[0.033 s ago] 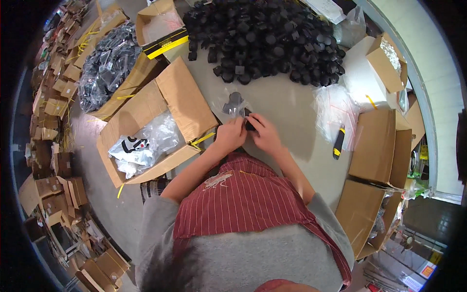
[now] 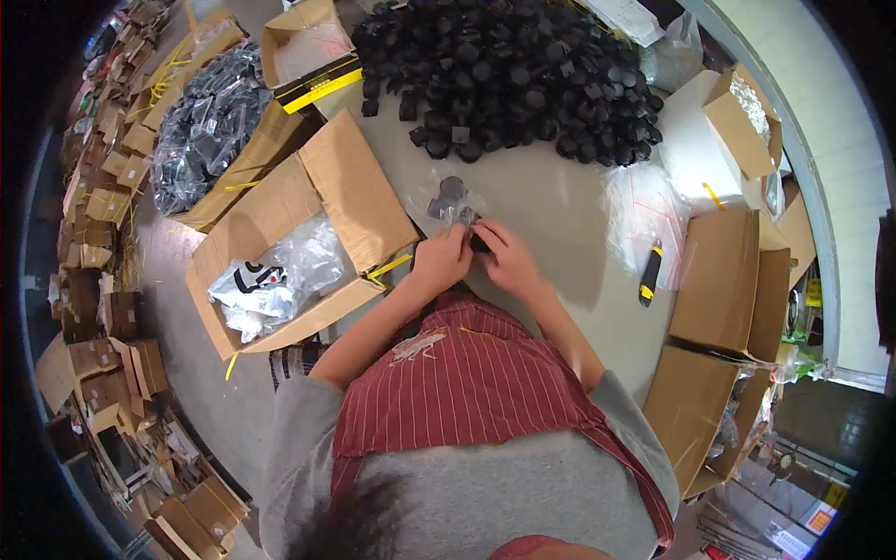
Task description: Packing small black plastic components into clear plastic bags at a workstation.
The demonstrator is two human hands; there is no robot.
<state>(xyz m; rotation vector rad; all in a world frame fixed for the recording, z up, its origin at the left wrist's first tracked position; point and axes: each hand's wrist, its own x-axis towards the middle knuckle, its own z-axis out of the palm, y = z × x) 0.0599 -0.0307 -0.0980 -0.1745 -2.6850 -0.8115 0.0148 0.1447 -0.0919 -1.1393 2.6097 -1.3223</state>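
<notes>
Close together at the table's front edge, both my hands work at the mouth of a small clear plastic bag [image 2: 472,203]. My left hand [image 2: 441,259] is closed, with its fingertips pinching the bag. Between the fingers of my right hand [image 2: 510,260] is a small black plastic part [image 2: 479,243], mostly hidden by the fingers. Whether that part lies inside the bag or against its opening, I cannot tell. Just beyond the fingertips, a black piece with round ends [image 2: 452,189] lies in or under the clear film.
A heap of black parts [image 2: 523,84] covers the table's far side. To the left stand an open carton [image 2: 359,187] holding plastic bags and a carton of bagged black parts [image 2: 210,121]. On the right lie flat clear bags [image 2: 644,210], a utility knife [image 2: 650,273] and cardboard boxes [image 2: 717,280].
My right fingers have shifted slightly toward the bag, and less of the black part shows between them. My left hand stays nearly in place.
</notes>
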